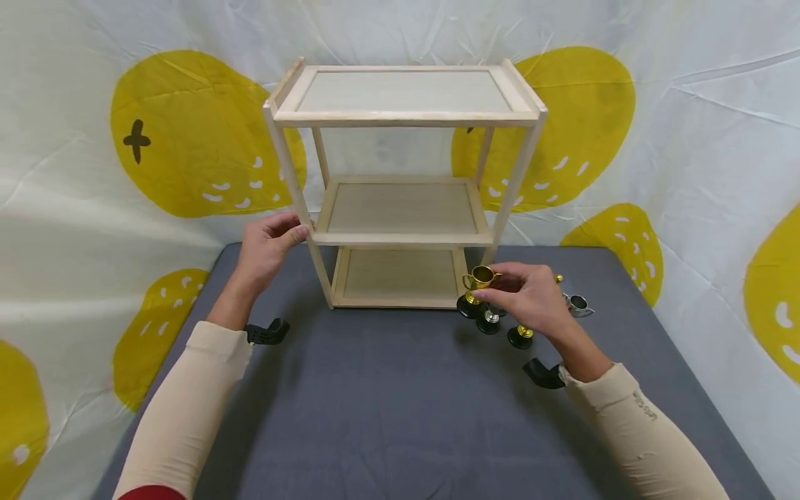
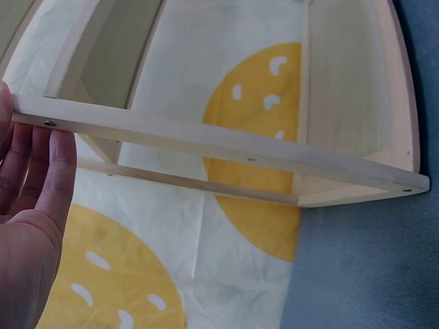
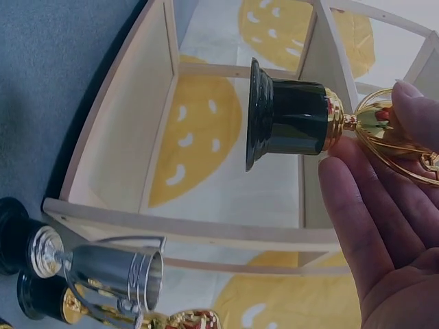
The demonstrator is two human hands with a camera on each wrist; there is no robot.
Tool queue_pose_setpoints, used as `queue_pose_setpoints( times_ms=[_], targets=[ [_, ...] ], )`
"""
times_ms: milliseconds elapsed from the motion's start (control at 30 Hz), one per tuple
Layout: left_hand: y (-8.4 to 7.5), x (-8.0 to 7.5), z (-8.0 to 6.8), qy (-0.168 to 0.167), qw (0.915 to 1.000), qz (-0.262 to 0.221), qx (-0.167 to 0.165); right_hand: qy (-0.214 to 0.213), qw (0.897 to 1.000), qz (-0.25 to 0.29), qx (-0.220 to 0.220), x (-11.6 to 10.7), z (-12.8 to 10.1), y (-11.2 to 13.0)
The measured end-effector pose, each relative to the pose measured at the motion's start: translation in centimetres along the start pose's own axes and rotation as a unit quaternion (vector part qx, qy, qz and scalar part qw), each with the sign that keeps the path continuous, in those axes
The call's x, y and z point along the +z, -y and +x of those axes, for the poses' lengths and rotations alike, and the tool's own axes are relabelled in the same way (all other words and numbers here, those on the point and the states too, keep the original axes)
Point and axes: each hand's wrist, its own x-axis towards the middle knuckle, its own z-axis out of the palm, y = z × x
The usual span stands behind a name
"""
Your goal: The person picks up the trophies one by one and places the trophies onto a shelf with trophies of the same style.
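The gold trophy cup [image 1: 480,281] is being pinched upright in the fingers of the right hand [image 1: 531,295], just in front of the wooden shelf rack's [image 1: 400,187] lower right corner, its black base pointing down. The left hand [image 1: 269,250] is gripping the rack's front left post at the middle shelf. More small trophies [image 1: 500,323] are standing on the grey table [image 1: 387,403], white-and-yellow cloth [image 1: 94,173] behind.

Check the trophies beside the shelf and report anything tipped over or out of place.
One silver trophy lies on its side on the grey table, right of the wooden shelf. The other loose ones stand upright. The right hand holds a gold trophy; the left hand steadies the shelf.
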Motion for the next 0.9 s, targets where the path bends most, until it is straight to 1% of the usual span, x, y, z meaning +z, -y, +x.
queue_pose_setpoints(
  times_ms=[300, 467, 800, 900],
  targets=[
    [0.1, 0.1, 0.0, 0.001, 1.0000, -0.005, -0.001, 0.019, 1.000, 0.014, -0.014, 1.1, 0.5, 0.1],
    [0.1, 0.3, 0.0, 0.001, 1.0000, -0.008, 0.001, 0.018, 1.000, 0.014, -0.017, 1.4, 0.7, 0.2],
    [0.2, 0.1, 0.0, -0.007, 1.0000, -0.002, -0.006, 0.024, 1.000, 0.007, -0.006, 2.3, 1.3, 0.2],
    [0.2, 0.0, 0.1, -0.007, 0.9999, -0.002, -0.008, 0.028, 1.000, 0.011, -0.008, 2.5, 1.4, 0.2]
  ],
)
